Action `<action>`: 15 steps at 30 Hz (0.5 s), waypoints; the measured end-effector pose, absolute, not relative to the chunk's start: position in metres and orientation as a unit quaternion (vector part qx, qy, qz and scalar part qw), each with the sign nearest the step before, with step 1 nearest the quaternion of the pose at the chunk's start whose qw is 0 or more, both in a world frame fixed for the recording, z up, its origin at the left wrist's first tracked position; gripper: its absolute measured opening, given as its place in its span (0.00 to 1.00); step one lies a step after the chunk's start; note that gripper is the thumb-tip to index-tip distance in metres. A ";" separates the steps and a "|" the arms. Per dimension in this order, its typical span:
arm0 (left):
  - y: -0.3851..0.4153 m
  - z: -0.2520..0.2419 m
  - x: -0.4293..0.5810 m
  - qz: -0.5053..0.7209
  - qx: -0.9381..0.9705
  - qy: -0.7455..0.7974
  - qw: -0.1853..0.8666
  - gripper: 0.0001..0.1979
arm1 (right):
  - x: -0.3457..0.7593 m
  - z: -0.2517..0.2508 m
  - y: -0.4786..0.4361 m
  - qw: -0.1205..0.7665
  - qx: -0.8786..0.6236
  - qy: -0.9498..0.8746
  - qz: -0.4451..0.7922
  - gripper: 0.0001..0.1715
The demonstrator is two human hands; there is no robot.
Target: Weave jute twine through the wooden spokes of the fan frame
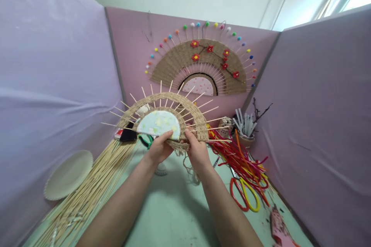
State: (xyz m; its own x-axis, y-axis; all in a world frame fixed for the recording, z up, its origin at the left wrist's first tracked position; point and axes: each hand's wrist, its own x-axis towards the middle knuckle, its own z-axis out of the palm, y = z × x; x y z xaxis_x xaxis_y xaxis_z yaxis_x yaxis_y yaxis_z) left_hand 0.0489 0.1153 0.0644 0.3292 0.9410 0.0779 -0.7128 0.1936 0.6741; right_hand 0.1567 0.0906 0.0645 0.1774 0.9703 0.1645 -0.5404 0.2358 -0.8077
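Both hands hold up a half-round woven fan (199, 121) above the table. Thin pale sticks spread outward from it, crossed by a band of brown twine weaving. At its centre is a half-disc of pale blue floral fabric (158, 121). My left hand (160, 148) grips the lower edge, its thumb lying on the fabric and the other fingers behind. My right hand (198, 152) pinches the lower right part beside the inner woven band, fingers partly hidden. Loose twine (188, 168) hangs below the fan between the hands.
A larger finished fan (171, 65) with red flowers and coloured beads hangs on the back panel. Long reeds (95, 177) and a white plate (69, 175) lie left. On the right are red and yellow pipe cleaners (232, 154), scissors (245, 195) and a pot of glue sticks (246, 139).
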 end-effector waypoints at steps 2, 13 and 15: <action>0.118 0.066 0.045 0.537 0.335 0.204 0.747 0.13 | 0.159 0.065 0.088 0.716 -0.317 -0.347 0.515 0.15; 0.075 0.103 -0.001 0.385 0.701 0.402 0.445 0.03 | 0.173 0.076 0.077 0.794 -0.335 -0.357 0.361 0.16; 0.064 0.103 0.007 0.348 0.724 0.383 0.456 0.04 | 0.169 0.076 0.073 0.786 -0.348 -0.369 0.353 0.17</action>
